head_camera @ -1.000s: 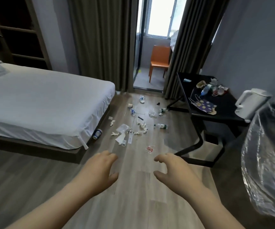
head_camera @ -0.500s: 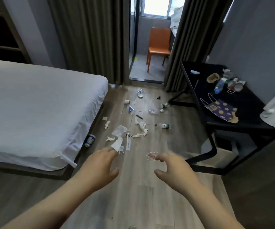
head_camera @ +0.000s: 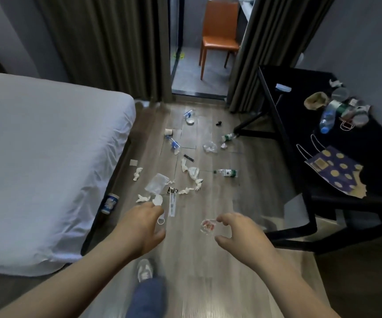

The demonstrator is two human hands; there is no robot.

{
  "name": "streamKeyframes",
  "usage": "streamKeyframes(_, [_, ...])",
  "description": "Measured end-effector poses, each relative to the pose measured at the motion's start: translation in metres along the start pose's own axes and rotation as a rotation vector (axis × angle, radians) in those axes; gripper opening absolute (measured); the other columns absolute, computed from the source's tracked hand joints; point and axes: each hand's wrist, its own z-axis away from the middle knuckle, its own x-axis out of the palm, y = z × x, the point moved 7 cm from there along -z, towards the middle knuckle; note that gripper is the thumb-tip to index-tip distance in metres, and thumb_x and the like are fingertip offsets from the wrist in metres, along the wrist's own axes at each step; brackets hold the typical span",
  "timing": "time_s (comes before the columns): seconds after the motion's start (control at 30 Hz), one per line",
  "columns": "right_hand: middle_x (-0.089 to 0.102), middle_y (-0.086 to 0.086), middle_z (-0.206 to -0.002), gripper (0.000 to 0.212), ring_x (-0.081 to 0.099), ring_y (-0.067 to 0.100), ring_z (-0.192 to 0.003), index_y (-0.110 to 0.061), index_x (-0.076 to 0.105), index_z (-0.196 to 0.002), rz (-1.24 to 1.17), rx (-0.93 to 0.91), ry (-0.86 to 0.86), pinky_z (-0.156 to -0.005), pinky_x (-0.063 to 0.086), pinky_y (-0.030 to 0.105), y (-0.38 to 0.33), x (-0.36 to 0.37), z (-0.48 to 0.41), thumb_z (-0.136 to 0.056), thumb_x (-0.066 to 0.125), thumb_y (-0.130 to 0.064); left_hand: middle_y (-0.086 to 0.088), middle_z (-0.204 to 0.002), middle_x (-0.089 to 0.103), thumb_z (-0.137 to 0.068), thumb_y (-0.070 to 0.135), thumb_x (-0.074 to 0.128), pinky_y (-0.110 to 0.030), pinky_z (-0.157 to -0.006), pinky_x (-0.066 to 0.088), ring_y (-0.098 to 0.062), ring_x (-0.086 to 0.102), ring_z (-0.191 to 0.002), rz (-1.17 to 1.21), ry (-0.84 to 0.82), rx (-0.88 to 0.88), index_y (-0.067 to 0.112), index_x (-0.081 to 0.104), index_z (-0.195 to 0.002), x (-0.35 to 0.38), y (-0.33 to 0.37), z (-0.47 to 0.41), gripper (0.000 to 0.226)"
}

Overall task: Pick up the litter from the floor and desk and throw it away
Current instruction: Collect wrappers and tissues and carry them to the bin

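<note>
Clear plastic wrapper [head_camera: 207,226] may skid across the floor [head_camera: 197,271] if the right grip [head_camera: 242,235], wide and empty like the left grip [head_camera: 143,228], swipes.

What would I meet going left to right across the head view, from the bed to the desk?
Bed → blue can on the floor beside it → clear plastic bag → green-labelled bottle lying on the floor → black desk → dotted blue paper bag on the desk.
</note>
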Motion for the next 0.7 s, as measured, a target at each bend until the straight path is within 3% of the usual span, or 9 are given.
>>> streamKeyframes(0.33, [0.062, -0.001, -0.117, 0.039, 0.058, 0.016, -0.109, -0.024, 0.059, -0.122, -0.055, 0.203, -0.022, -0.091, 0.047, 0.031, 0.020, 0.000, -0.161, -0.084, 0.061, -0.034, 0.002, -0.111, 0.057, -0.084, 0.040, 0.054, -0.033, -0.084, 0.047, -0.020, 0.057, -0.101, -0.009, -0.106, 0.149, 0.018, 0.057, -0.108, 0.009, -0.053, -0.186, 0.033])
streamKeyframes(0.57, [0.062, 0.001, -0.117, 0.040, 0.058, 0.018, -0.107, -0.021, 0.058, -0.121, -0.091, 0.302, -0.049, -0.089, 0.050, 0.035, 0.056, 0.010, -0.238, -0.082, 0.062, -0.029, -0.001, -0.108, 0.058, -0.085, 0.040, 0.055, -0.031, -0.076, 0.044, -0.022, 0.058, -0.098, -0.067, -0.181, 0.227, 0.018, 0.058, -0.108, 0.027, -0.055, -0.286, 0.032])
streamKeyframes(0.7, [0.061, 0.001, -0.120, 0.039, 0.057, 0.018, -0.109, -0.019, 0.058, -0.121, -0.092, 0.324, -0.085, -0.089, 0.049, 0.033, 0.089, 0.020, -0.277, -0.082, 0.061, -0.027, -0.001, -0.109, 0.058, -0.084, 0.039, 0.056, -0.033, -0.080, 0.049, -0.023, 0.058, -0.100, -0.040, -0.211, 0.219, 0.017, 0.058, -0.109, 0.048, -0.051, -0.335, 0.034])
